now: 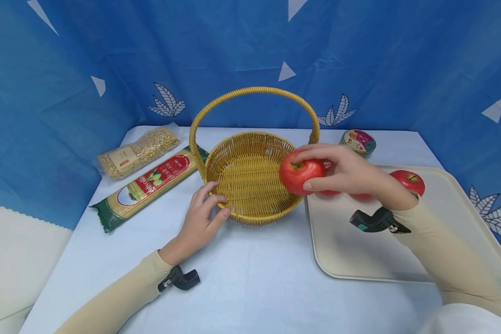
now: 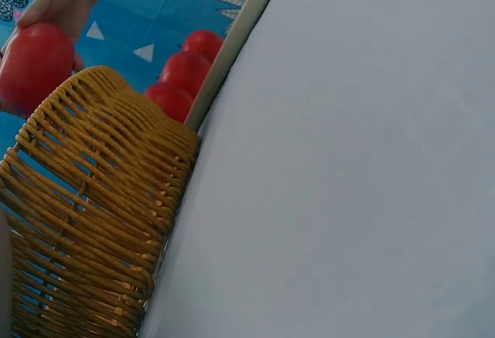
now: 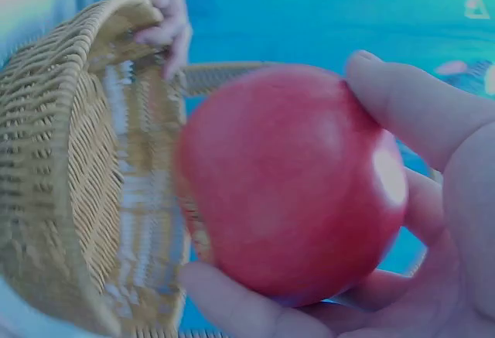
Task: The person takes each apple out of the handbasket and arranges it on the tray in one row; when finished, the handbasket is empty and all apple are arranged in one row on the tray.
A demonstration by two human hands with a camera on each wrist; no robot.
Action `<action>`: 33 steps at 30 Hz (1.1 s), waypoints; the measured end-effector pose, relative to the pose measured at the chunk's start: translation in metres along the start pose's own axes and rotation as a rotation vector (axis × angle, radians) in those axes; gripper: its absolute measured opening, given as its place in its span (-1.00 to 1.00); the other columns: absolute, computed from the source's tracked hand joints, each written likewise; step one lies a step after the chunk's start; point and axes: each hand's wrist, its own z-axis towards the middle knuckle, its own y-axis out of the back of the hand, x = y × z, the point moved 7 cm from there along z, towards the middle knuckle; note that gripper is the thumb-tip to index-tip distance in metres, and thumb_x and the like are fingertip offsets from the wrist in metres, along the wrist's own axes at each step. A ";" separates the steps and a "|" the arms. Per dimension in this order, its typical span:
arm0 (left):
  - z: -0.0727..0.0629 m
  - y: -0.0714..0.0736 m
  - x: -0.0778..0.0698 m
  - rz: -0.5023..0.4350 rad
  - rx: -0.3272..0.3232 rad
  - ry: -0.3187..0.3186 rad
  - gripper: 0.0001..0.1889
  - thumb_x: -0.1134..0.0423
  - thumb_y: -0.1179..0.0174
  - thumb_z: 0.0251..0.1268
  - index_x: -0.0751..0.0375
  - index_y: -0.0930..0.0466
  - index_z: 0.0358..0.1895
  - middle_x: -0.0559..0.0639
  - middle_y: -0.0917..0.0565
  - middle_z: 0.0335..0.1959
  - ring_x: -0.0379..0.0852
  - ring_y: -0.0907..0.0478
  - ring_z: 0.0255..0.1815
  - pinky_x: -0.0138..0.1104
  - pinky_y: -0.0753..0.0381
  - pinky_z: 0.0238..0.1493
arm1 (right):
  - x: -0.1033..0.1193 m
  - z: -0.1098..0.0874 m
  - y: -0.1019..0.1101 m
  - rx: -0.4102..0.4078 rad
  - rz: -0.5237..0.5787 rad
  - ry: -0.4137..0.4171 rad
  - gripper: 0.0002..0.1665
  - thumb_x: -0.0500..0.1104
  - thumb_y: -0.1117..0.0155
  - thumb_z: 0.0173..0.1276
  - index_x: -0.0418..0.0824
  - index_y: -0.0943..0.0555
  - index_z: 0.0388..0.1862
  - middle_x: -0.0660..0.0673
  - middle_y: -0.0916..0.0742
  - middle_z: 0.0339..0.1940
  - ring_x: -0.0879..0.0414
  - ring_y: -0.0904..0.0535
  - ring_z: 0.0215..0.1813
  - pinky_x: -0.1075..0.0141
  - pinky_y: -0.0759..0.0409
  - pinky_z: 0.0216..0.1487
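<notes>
A red apple [image 1: 295, 176] is in my right hand [image 1: 345, 168], gripped between thumb and fingers at the right rim of the wicker basket [image 1: 254, 183]. In the right wrist view, the apple [image 3: 290, 183] fills the middle, with the basket's open side [image 3: 97, 191] to its left. My left hand [image 1: 200, 222] holds the basket's near-left rim, its fingers bent over the edge to the inside. No items show inside the basket, and its tall handle arches above it. More red apples [image 1: 408, 181] lie on the beige tray [image 1: 359, 250], some partly hidden behind my right hand.
Left of the basket lie a pack of spaghetti [image 1: 150, 185] and a clear bag of corn kernels [image 1: 138, 150]. Small round tins [image 1: 359, 141] stand behind the tray at the back right. A blue patterned cloth [image 1: 242, 55] hangs behind the white table [image 1: 250, 292].
</notes>
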 end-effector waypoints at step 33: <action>0.001 0.000 0.000 0.008 0.007 -0.006 -0.31 -0.40 0.22 0.52 0.18 -0.60 -0.13 0.40 -0.43 0.37 0.44 -0.30 0.42 0.35 -0.25 0.39 | -0.182 -0.214 0.112 -0.906 0.131 -0.437 -0.35 -0.37 -0.25 0.45 0.03 -0.49 0.46 0.42 -0.49 0.00 0.47 -0.40 -0.05 0.78 -0.48 -0.32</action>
